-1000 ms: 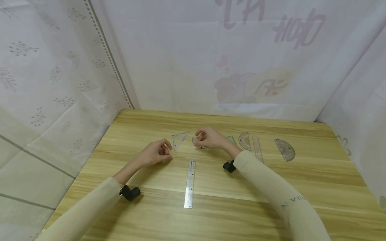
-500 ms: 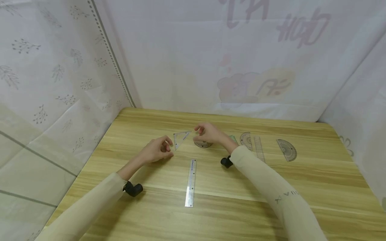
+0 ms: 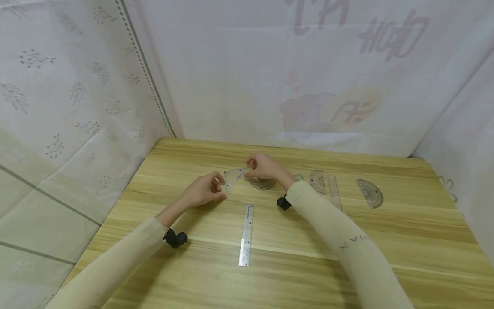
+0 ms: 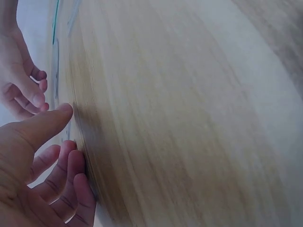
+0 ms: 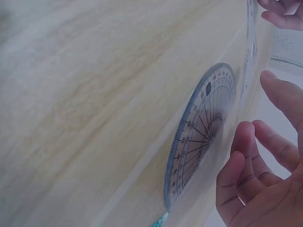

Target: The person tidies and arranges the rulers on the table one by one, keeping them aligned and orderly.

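Observation:
A clear triangular set square lies on the table between my two hands. My left hand is at its left edge, thumb and loosely curved fingers apart; I cannot tell whether they touch it. Over its right corner hovers my right hand, with a gap between thumb and fingers and nothing pinched there. Partly below that hand is a clear protractor; the right wrist view shows the protractor flat on the wood beside the fingers. In front of both hands lies a clear ruler.
Right of my right hand, the row continues with a green piece half hidden by the arm, another protractor, a faint clear ruler and a grey protractor. Cloth hangings stand behind the table and at its sides.
My right hand has moved left from over the protractor to the set square's right corner, uncovering more of the protractor. My left hand stays near the set square's left side. The head view has shifted slightly.

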{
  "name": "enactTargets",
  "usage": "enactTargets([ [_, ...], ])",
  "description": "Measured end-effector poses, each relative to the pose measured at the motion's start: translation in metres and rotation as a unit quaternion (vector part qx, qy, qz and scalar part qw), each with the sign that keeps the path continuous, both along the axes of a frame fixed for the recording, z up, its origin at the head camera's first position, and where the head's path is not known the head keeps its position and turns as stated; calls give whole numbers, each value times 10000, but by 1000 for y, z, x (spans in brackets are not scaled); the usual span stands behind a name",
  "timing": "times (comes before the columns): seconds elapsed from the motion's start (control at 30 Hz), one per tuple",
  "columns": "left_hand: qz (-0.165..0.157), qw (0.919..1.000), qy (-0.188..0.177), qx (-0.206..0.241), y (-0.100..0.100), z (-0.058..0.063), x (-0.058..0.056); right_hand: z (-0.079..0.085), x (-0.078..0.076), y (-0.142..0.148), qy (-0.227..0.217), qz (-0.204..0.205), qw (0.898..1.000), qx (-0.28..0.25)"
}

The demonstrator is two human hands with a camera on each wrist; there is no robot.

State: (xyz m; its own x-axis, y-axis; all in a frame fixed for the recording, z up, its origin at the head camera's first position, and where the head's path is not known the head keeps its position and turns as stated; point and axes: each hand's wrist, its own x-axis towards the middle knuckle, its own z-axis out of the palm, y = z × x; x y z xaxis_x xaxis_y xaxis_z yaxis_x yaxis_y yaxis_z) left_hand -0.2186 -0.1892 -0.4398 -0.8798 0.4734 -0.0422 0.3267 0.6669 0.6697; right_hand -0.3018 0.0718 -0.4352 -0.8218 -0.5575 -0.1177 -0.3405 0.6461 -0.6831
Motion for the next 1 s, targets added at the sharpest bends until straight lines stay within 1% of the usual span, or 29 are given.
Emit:
enactTargets([
  [0.17,24,10000,-2,-15,1,0,-2,0,-2,-1,-119,-30,9999,-72],
  [0.3,72,9999,-34,-89,2,0,-3,0,-2,-2,-126,-17,9999,-90],
  [0.67,152,9994,-181,-250,4,3,-3,-3,-2,-5,101,3,9998,169],
  [0.87,134,9994,-207,-248,4,3,-5,-5,-5,-4,130,36,9999,88],
  [1.0,182,9995,-204,-160,3,0,-7,-7,-7,-3,112,49,9999,19],
])
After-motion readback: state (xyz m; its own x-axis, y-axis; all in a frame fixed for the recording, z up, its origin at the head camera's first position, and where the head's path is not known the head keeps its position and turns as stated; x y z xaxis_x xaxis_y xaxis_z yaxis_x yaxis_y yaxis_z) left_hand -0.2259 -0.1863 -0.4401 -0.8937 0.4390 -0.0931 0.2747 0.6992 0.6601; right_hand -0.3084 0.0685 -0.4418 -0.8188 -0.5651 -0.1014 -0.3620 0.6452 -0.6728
